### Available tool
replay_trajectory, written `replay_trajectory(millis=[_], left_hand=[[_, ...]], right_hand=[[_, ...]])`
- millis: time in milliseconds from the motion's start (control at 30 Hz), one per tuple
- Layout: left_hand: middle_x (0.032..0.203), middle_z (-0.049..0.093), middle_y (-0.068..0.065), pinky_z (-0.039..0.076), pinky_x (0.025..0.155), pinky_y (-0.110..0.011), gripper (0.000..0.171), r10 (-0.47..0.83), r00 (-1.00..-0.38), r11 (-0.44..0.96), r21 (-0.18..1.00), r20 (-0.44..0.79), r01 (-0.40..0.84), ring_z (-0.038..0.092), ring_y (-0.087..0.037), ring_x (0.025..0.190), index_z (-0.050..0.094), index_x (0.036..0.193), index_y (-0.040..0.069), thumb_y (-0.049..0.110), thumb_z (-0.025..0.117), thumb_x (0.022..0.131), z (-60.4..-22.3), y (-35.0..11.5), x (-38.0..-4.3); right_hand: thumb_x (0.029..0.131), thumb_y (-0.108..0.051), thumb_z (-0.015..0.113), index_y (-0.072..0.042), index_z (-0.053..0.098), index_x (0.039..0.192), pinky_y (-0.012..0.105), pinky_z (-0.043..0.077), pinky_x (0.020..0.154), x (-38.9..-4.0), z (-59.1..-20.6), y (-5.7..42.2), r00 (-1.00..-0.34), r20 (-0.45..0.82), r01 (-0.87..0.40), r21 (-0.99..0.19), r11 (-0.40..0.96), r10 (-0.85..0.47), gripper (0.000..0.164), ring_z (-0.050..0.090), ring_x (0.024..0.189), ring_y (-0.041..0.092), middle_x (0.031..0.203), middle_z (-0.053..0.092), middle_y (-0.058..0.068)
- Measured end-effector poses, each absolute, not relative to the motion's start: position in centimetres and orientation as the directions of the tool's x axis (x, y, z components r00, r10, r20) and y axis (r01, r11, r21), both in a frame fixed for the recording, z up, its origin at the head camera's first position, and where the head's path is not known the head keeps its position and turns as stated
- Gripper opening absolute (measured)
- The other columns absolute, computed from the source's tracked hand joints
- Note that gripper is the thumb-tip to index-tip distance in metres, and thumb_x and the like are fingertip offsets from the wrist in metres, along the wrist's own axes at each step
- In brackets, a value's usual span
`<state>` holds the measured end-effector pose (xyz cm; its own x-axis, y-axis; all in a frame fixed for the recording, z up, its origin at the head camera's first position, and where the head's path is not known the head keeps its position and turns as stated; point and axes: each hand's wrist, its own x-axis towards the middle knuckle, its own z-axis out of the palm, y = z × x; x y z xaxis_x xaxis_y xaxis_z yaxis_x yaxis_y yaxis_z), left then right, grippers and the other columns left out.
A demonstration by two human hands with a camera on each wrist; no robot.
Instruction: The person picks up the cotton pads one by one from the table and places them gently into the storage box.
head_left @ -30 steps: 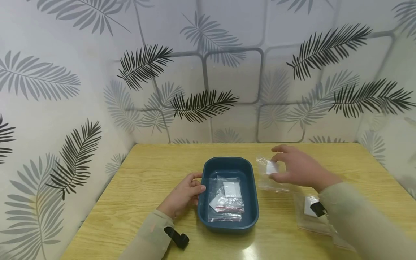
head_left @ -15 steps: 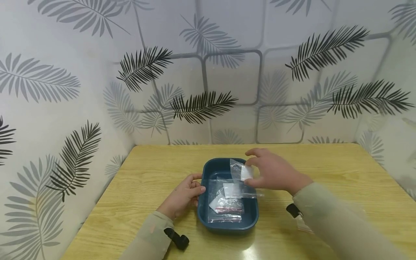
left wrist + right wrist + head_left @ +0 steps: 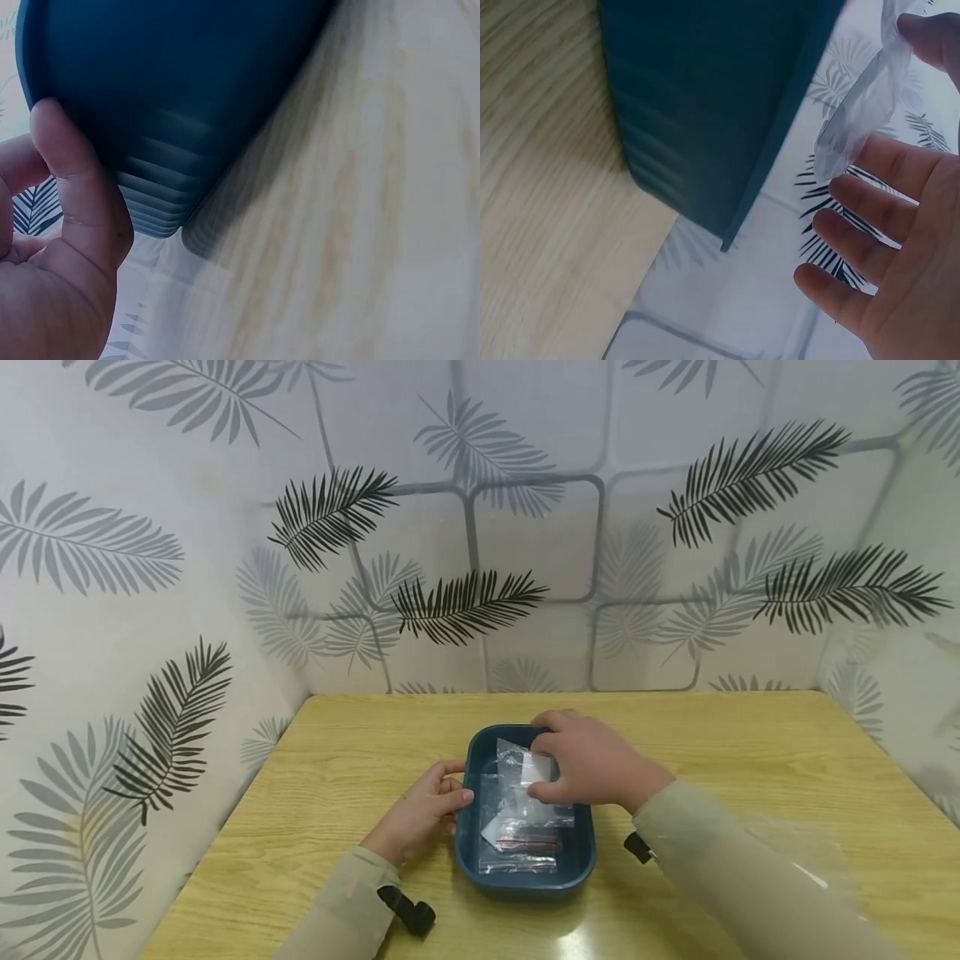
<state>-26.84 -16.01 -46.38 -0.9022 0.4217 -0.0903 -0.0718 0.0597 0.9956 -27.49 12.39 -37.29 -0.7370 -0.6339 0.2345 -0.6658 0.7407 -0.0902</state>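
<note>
A dark blue rectangular bin (image 3: 579,856) stands on the table. My left hand (image 3: 423,808) grips its left side, thumb at the rim; the left wrist view shows the thumb (image 3: 79,169) against the bin's wall. Over the bin, my right hand (image 3: 592,764) pinches a clear zip bag (image 3: 512,764) with a white square piece inside. In the right wrist view this bag (image 3: 866,105) hangs between thumb and index finger above the rim, the other fingers spread. Beneath it, several similar zip bags (image 3: 517,865) lie in the bin, partly covered by the held one.
The wood-grain table (image 3: 375,735) meets a leaf-patterned wall (image 3: 525,635) at its back edge. Right of the bin, a clear bag (image 3: 813,856) lies on the table, partly hidden by the right sleeve (image 3: 735,860). Black straps circle both wrists.
My right hand has carried the zip bag leftward, from the table right of the bin to over the bags inside it. The left hand and the bin have stayed in place.
</note>
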Motion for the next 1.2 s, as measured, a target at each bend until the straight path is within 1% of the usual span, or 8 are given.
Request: replay_trajectory(millis=[300, 500, 600, 867, 1100, 1200], left_hand=[[0.097, 0.055, -0.008, 0.048, 0.061, -0.03, 0.055, 0.423, -0.901, 0.054, 0.995, -0.094, -0.078, 0.051, -0.018, 0.07, 0.036, 0.151, 0.007, 0.014, 0.062, 0.102, -46.3, -16.1, -26.8], [0.098, 0.056, -0.008, 0.049, 0.061, -0.029, 0.056, 0.425, -0.9, 0.049, 0.995, -0.099, -0.086, 0.053, -0.017, 0.071, 0.036, 0.15, 0.008, 0.016, 0.063, 0.102, -46.3, -16.1, -26.8], [0.097, 0.056, -0.007, 0.049, 0.061, -0.029, 0.057, 0.431, -0.897, 0.044, 0.995, -0.098, -0.087, 0.053, -0.017, 0.07, 0.035, 0.151, 0.006, 0.014, 0.063, 0.102, -46.3, -16.1, -26.8], [0.097, 0.055, -0.007, 0.048, 0.06, -0.028, 0.058, 0.428, -0.899, 0.044, 0.996, -0.088, -0.076, 0.051, -0.018, 0.07, 0.033, 0.152, 0.004, 0.012, 0.061, 0.102, -46.2, -16.0, -26.8], [0.097, 0.054, -0.007, 0.048, 0.061, -0.029, 0.058, 0.426, -0.9, 0.061, 0.996, -0.088, -0.069, 0.05, -0.019, 0.071, 0.033, 0.152, 0.005, 0.013, 0.062, 0.102, -46.4, -15.9, -26.8], [0.097, 0.054, -0.007, 0.048, 0.061, -0.03, 0.059, 0.421, -0.903, 0.062, 0.996, -0.089, -0.069, 0.05, -0.019, 0.071, 0.034, 0.152, 0.006, 0.014, 0.062, 0.102, -46.4, -15.9, -26.8]], right_hand=[[0.08, -0.06, 0.072, -0.018, 0.074, 0.106, 0.051, 0.047, 0.099, -27.5, -37.8, 11.1, -0.736, 0.211, -0.666, -0.057, 0.744, -0.643, 0.05, 0.051, 0.127, 0.034, 0.14, 0.055, 0.01], [0.082, -0.062, 0.069, -0.014, 0.072, 0.122, 0.052, 0.044, 0.102, -27.6, -37.9, 10.3, -0.747, 0.166, -0.657, -0.041, 0.752, -0.644, 0.062, 0.048, 0.131, 0.033, 0.145, 0.052, 0.009], [0.085, -0.061, 0.068, -0.013, 0.07, 0.126, 0.052, 0.043, 0.104, -27.6, -38.1, 10.3, -0.757, 0.146, -0.648, -0.044, 0.76, -0.637, 0.063, 0.046, 0.133, 0.033, 0.147, 0.05, 0.009], [0.087, -0.055, 0.071, -0.014, 0.072, 0.122, 0.054, 0.044, 0.102, -27.4, -38.0, 11.2, -0.772, 0.168, -0.631, -0.086, 0.771, -0.613, 0.055, 0.046, 0.133, 0.034, 0.146, 0.05, 0.01], [0.086, -0.054, 0.07, -0.01, 0.073, 0.12, 0.052, 0.045, 0.102, -27.2, -37.9, 13.0, -0.765, 0.196, -0.638, -0.09, 0.765, -0.614, 0.055, 0.051, 0.129, 0.037, 0.143, 0.053, 0.013], [0.087, -0.053, 0.07, -0.01, 0.073, 0.12, 0.053, 0.046, 0.101, -27.1, -37.9, 14.1, -0.775, 0.197, -0.626, -0.099, 0.774, -0.601, 0.055, 0.053, 0.127, 0.037, 0.143, 0.053, 0.013]])
